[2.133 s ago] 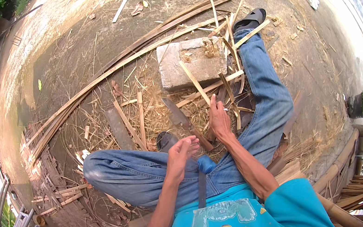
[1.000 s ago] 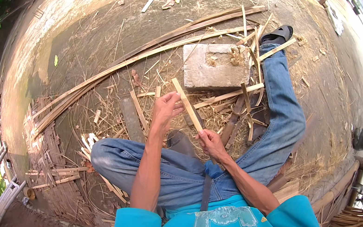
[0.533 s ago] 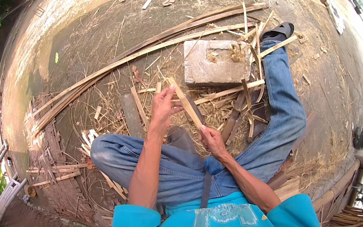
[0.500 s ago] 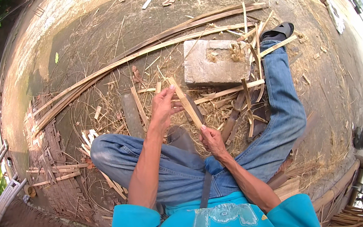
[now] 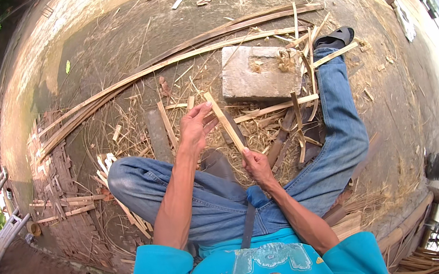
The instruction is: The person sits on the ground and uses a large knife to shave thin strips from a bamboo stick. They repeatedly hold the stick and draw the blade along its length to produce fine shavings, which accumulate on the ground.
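Note:
A pale bamboo strip (image 5: 224, 122) slants between my hands, above the shaving-strewn ground. My left hand (image 5: 194, 130) is closed at its far end, thumb against the strip and the other fingers bent beside it. Around its near end my right hand (image 5: 258, 165) is closed, thumb uppermost. Along the strip's right side shows a dark knife blade (image 5: 236, 129), whose lower end runs down to my right hand; any handle is hidden there. A pale stone block (image 5: 261, 71) rests on the ground just beyond the strip.
Long bamboo strips (image 5: 163, 63) lie across the ground beyond my hands. Short split pieces (image 5: 303, 130) and shavings surround the block. My bent legs (image 5: 147, 184) frame the work area, with a sandalled foot (image 5: 335, 38) right of the block. A torn woven mat (image 5: 64, 177) lies at left.
The strip stays between both hands, almost in place. The fingers of my left hand have shifted slightly, and a little more of the dark blade shows beside the strip.

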Demonstrator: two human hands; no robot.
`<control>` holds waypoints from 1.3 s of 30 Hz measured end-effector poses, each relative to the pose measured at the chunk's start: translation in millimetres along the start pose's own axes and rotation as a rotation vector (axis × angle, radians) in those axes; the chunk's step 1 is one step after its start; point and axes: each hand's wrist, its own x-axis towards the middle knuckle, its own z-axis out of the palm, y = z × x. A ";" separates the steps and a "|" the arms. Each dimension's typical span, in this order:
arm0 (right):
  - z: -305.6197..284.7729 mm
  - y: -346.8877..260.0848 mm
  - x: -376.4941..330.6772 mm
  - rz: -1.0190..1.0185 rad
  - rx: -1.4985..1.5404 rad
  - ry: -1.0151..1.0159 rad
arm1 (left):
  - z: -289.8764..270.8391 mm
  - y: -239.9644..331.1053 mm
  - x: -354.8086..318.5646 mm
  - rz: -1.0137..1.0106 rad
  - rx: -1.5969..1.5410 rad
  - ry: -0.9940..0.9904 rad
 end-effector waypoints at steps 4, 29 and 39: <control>3.0 -7.7 -4.0 0.112 0.119 -0.008 | 0.2 -1.2 2.7 -0.012 -0.037 0.007; 21.6 -50.7 4.4 -0.019 -0.074 0.184 | 3.3 0.5 -1.9 0.383 0.211 0.131; 27.9 -39.6 -5.0 -0.013 -0.085 0.184 | 5.6 5.2 -10.5 0.182 0.122 -0.084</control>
